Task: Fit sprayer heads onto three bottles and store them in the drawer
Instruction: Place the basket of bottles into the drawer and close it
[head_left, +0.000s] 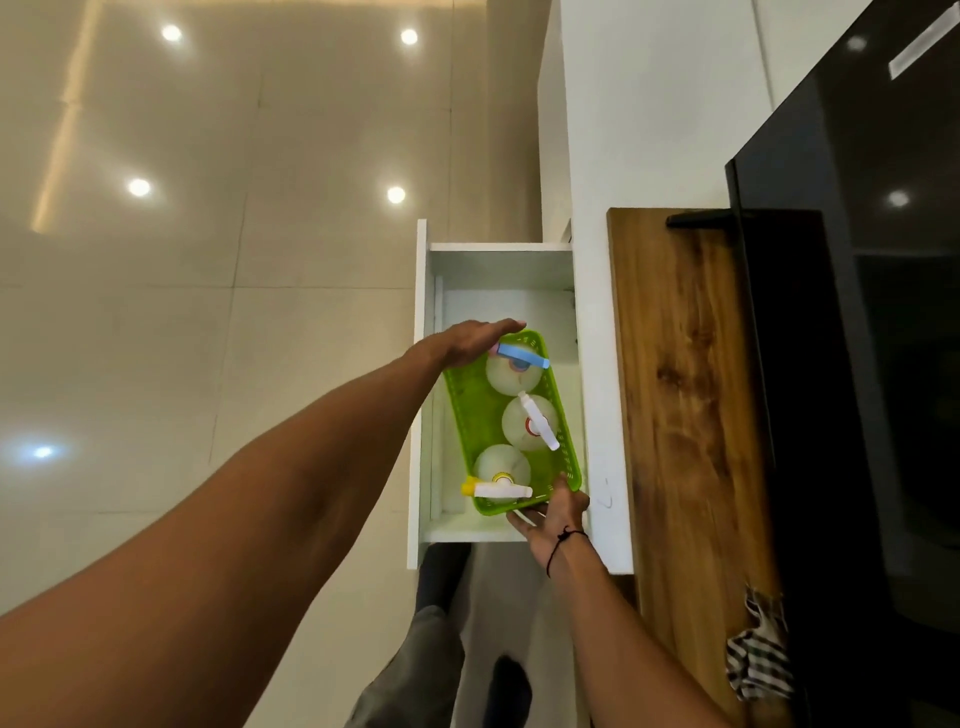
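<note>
Three bottles (513, 375), one basket (470, 410), one drawer (498, 265), two hands (475, 340).

Open white drawer (498, 265) — green basket (470, 410) inside

No readable text anywhere. Three bottles (514, 410) in green basket (470, 410) I hold show no label, brand or number I can make out; sprayer heads (537, 423) plain. Drawer (498, 265), wooden top (680, 364) unmarked.
</note>
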